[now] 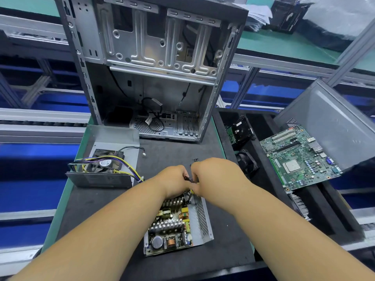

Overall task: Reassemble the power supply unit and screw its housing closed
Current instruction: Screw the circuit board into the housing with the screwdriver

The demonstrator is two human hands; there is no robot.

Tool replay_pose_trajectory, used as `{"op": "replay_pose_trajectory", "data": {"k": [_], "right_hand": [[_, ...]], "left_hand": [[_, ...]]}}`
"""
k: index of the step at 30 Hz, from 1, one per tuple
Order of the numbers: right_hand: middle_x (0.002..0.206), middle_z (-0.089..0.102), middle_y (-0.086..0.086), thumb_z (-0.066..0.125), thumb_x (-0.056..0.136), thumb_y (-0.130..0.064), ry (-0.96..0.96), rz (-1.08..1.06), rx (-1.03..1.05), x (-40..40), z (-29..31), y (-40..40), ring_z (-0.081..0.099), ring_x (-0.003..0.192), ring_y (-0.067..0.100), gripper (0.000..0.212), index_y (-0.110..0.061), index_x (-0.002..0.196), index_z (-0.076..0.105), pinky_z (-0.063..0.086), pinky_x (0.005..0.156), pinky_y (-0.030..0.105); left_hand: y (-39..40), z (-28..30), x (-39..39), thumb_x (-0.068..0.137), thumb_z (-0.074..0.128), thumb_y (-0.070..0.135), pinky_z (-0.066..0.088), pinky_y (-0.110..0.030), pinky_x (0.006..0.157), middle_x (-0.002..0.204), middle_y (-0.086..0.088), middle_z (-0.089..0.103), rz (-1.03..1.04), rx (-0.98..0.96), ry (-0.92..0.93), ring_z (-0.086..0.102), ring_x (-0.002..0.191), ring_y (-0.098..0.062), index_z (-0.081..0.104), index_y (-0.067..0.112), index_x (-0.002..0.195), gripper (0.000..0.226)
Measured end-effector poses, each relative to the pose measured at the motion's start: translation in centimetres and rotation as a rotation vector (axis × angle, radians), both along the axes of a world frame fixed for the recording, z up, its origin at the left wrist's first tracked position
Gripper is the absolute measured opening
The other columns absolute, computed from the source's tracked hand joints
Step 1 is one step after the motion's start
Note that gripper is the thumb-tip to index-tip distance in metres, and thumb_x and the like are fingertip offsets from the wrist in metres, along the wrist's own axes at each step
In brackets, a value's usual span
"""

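Head view: left hand and right hand both pinch dark wiring above the open power supply.

Bare mat behind the hands; computer case blocks beyond, cover crowds left

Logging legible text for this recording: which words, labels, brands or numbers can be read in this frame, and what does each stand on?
No text here can be read.
Round sticker on the fan hub in the housing cover: print too small.
Motherboard markings: too small and blurred.
Power supply board components: no readable print.
White tags on cables inside the computer case: blurred.
Dark box on the far shelf: pale marks, illegible.
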State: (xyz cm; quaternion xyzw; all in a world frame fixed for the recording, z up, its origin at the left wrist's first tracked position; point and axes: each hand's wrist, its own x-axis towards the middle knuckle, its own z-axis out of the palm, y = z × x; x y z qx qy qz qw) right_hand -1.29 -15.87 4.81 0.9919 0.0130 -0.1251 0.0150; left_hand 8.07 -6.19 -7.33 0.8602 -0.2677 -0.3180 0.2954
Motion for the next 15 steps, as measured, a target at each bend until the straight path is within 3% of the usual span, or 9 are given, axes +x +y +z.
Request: {"op": "replay_pose_trajectory", "data": {"k": [3, 9, 15], "right_hand": [[0.067, 0.034, -0.006, 0.050, 0.097, -0.045, 0.017, -0.012, -0.049, 0.20, 0.01, 0.08, 0.045, 0.075, 0.024, 0.021, -0.028, 0.088, 0.041, 0.035, 0.063, 0.031], [0.068, 0.032, -0.006, 0.048, 0.098, -0.041, 0.055, -0.007, -0.065, 0.33, 0.37, 0.10, 0.044, 0.076, 0.024, 0.018, -0.023, 0.099, 0.053, 0.035, 0.063, 0.032], [0.096, 0.056, 0.001, 0.052, 0.099, -0.028, 0.101, -0.021, -0.062, 0.10, 0.64, 0.34, 0.056, 0.090, 0.027, 0.020, -0.020, 0.117, 0.057, 0.043, 0.070, 0.033]], "left_hand": [[0.00, -0.04, 0.01, 0.083, 0.056, 0.025, 0.045, -0.035, 0.076, 0.097, 0.000, 0.060, -0.008, 0.013, -0.020, 0.054, 0.088, -0.019, 0.059, 0.018, 0.101, 0.019], [0.00, -0.11, -0.03, 0.084, 0.057, 0.028, 0.047, -0.036, 0.079, 0.098, 0.000, 0.061, 0.014, 0.019, -0.010, 0.055, 0.089, -0.019, 0.059, 0.019, 0.104, 0.022], [-0.05, -0.03, -0.04, 0.083, 0.059, 0.029, 0.050, -0.039, 0.088, 0.101, 0.000, 0.063, -0.003, 0.003, 0.002, 0.058, 0.096, -0.022, 0.059, 0.020, 0.099, 0.018]]}}
